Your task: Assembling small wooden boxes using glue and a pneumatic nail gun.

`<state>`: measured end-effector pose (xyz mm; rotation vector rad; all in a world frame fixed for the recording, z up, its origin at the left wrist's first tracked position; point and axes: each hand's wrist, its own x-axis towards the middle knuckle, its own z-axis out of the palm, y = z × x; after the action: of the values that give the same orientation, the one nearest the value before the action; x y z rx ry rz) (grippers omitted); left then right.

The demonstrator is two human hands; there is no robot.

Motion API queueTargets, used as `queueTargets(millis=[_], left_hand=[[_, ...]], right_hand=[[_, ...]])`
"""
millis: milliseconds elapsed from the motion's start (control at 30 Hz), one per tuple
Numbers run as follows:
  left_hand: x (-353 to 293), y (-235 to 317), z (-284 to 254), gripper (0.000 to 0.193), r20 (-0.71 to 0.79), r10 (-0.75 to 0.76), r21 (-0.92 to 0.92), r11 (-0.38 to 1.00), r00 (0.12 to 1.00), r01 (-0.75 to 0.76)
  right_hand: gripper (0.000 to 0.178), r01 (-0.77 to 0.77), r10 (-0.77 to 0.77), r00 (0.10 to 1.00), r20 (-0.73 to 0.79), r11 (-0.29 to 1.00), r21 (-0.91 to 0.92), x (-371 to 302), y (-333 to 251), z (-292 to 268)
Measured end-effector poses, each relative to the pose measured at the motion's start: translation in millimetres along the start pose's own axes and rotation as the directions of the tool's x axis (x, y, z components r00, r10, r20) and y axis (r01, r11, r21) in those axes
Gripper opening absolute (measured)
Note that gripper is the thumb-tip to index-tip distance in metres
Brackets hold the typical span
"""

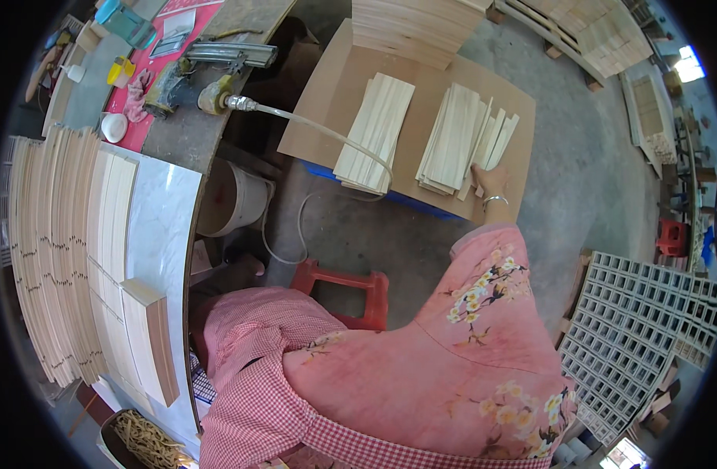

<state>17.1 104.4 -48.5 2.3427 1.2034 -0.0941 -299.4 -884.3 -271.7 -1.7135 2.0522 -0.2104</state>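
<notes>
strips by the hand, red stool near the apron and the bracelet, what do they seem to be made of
Strips: probably wood, bare and matte, from the pale lengthwise grain. Stool: likely moulded plastic, given its smooth, even red. Bracelet: apparently polished metal, judging by its silvery shine.

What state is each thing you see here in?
Right grip: at the loose slats, hold unclear
Left grip: out of view
Loose slats: fanned
Left slat stack: slightly uneven
Right slat stack: uneven
Clear hose: bent, drooping
Red stool: partly hidden
Pink cloth: crumpled
Pale strips: tangled
</notes>
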Motion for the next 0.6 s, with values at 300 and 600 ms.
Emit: queueTargets(millis=[300,600], left_hand=[[3,26,-8,0.06,0.074,0.056,0.032,0.998,0.996,-0.058],[6,30,-15,0.059,0.14,0.087,0.057,0.994,0.986,-0.096]], right_hand=[[0.045,0.039,-0.026,0.995,-0.1,0.992,0.12,27,-3,23],[0.037,0.09,-0.041,0.972,-0.231,0.974,0.206,42,-2,46]])
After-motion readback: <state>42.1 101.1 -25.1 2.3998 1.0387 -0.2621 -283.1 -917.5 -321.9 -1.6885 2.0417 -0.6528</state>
